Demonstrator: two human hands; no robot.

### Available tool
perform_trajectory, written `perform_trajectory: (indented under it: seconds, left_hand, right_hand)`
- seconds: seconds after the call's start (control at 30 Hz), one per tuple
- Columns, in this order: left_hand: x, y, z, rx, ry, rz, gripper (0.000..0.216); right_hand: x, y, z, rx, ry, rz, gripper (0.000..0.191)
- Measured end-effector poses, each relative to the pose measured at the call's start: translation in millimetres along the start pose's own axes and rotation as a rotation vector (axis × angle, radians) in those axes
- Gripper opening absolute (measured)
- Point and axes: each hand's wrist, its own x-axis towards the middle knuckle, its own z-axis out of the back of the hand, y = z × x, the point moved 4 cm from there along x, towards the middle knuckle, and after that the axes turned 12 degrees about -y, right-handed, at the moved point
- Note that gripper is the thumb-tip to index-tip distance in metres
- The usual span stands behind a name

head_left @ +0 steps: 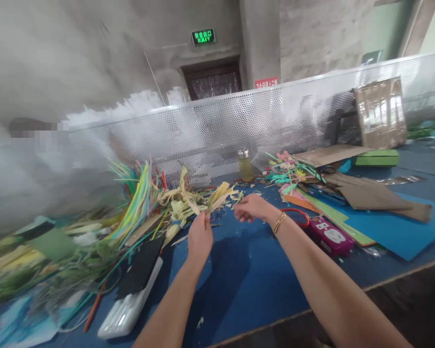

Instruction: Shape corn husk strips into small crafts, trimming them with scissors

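Observation:
My left hand (pixel 200 237) is closed on a pale yellow corn husk strip (pixel 217 195) that sticks up and to the right from its fingers. My right hand (pixel 252 208) hovers just right of it, fingers curled loosely, holding nothing that I can see; a gold bracelet (pixel 279 223) sits on that wrist. Both hands are above a blue table (pixel 253 280). A heap of more dried husks (pixel 183 203) lies just behind my left hand.
Coloured strips and straws (pixel 134 208) pile up at the left. A black slab on a white case (pixel 132 295) lies at the front left. A magenta box (pixel 329 236), blue and green paper sheets (pixel 391 227), cardboard and a small glass bottle (pixel 245 165) stand right and behind, before a perforated metal screen.

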Motion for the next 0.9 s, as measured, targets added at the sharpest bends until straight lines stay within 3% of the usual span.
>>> perform_trajectory:
  seconds: [0.03,0.1,0.3,0.53,0.7,0.8,0.9]
  left_hand:
    - [-0.4,-2.8,0.6,0.016,-0.008,-0.034,0.035]
    - [-2.9,-7.2,-2.2,-0.009,0.016,-0.088,0.039]
    - [-10.2,-5.6,-19.4,-0.192,0.153,-0.153,0.040]
    - [-13.6,-12.1,-22.6,-0.408,0.361,0.071,0.026]
    - [-22.0,-26.9,-20.1,-0.689,0.499,0.278,0.034]
    - [-26.0,-29.5,-21.1,-0.729,0.550,0.327,0.035]
    - [-28.0,-28.3,-22.5,-0.736,0.564,0.360,0.036]
  right_hand:
    - [-4.6,-0.4,-12.5,0.026,0.102,-0.013,0.026]
    - [-9.8,1.8,-29.0,0.135,0.120,0.002,0.025]
    - [0.2,-1.7,-30.1,0.418,-0.199,-0.003,0.024]
    - [10.5,-6.5,-20.8,0.460,-0.291,0.064,0.022]
    - [4.9,-1.2,-29.8,0.446,-0.205,0.146,0.029]
    - [0.6,2.8,-33.4,0.444,-0.158,0.179,0.027]
    - [-0.6,7.3,-28.2,0.422,-0.201,0.248,0.025]
